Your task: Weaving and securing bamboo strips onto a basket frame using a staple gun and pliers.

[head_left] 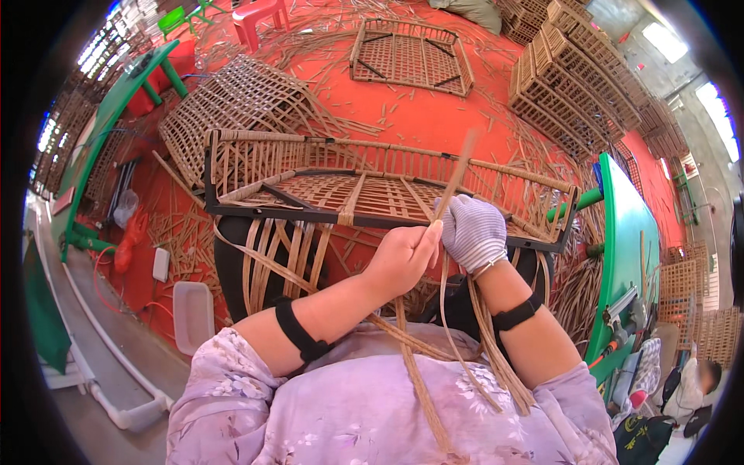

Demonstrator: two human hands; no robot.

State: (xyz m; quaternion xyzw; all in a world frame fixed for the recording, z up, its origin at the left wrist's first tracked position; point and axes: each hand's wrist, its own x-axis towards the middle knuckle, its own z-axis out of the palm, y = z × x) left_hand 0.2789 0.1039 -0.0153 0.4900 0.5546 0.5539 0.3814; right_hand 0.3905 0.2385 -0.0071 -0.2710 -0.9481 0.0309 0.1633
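Note:
A woven tray-like frame (333,151) of tan wicker strips with dark metal edges rests across my knees, its loose strip ends hanging over the near side. Above its near edge, my bare left hand (407,256) pinches a flat wicker strip (457,174). Against it, my right hand (474,232), in a grey striped glove, is closed round the same strip. One end of the strip rises up and is slightly blurred; a thin length dangles below. More long strips (422,391) trail over my lap, and a bundle (504,364) hangs beneath my right forearm.
On the red floor lie a second woven frame (411,54), an overturned lattice basket (232,112) and many scrap strips. Stacked baskets (570,85) stand far right. Green tables (620,240) flank me, the right one holding tools. A white plastic bin (194,318) sits at left.

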